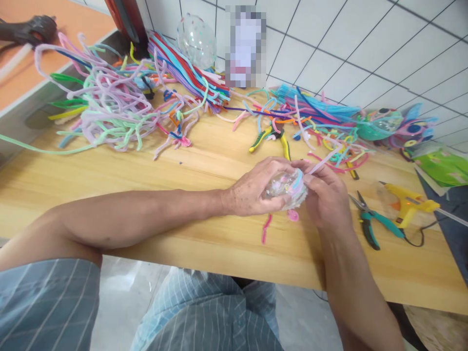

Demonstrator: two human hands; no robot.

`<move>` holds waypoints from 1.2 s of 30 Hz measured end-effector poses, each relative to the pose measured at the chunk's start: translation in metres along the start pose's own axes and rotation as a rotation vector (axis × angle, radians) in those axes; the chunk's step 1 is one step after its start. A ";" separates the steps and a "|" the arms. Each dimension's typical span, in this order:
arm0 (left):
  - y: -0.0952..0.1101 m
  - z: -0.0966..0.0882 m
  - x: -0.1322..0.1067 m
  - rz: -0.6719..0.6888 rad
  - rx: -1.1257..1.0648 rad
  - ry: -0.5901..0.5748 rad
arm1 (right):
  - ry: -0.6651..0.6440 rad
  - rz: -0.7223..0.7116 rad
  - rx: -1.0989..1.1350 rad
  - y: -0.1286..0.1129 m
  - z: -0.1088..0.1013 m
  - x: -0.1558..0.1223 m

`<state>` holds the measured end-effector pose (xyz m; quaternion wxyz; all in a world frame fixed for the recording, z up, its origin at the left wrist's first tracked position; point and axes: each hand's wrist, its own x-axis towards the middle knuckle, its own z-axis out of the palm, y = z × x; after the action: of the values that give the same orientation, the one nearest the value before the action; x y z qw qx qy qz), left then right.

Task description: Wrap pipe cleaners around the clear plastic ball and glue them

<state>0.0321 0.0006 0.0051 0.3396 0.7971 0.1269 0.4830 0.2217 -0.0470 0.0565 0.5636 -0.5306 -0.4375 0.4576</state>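
Observation:
My left hand (252, 190) is wrapped round a clear ball (280, 187) with pastel bits showing in it. Pale blue and lilac pipe cleaner runs along the ball's right side. At that side, the fingers of my right hand (327, 192) are pinched on a pale lilac pipe cleaner (325, 161), whose free end sticks out up and to the right. Some of the right fingertips are hidden behind the ball. Just below the ball lie a pink round piece (293, 215) and a short dark pink pipe cleaner (266, 229).
Teal-handled pliers (378, 219) and a yellow glue gun (409, 202) with a cord lie at right. Yellow-and-black pliers (270, 136) lie beyond my hands. Tangled pipe cleaners (109, 107) cover the back left. A clear ball (197, 41) and a blurred phone-like object (245, 46) stand against the tiled wall.

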 end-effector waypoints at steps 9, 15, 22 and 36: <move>-0.004 0.002 0.000 0.074 0.048 -0.001 | -0.046 -0.102 0.002 0.000 -0.002 -0.003; -0.001 0.003 0.000 0.036 0.024 -0.012 | -0.128 -0.144 -0.064 0.004 -0.007 -0.004; -0.002 0.003 -0.001 0.030 0.024 0.029 | -0.228 -0.130 -0.126 -0.004 -0.009 -0.010; -0.001 0.005 0.001 0.052 0.056 0.033 | -0.272 -0.124 -0.239 -0.016 -0.008 -0.015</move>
<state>0.0366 -0.0004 0.0033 0.3023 0.8012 0.1255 0.5010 0.2278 -0.0635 0.0717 0.4593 -0.4990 -0.5928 0.4344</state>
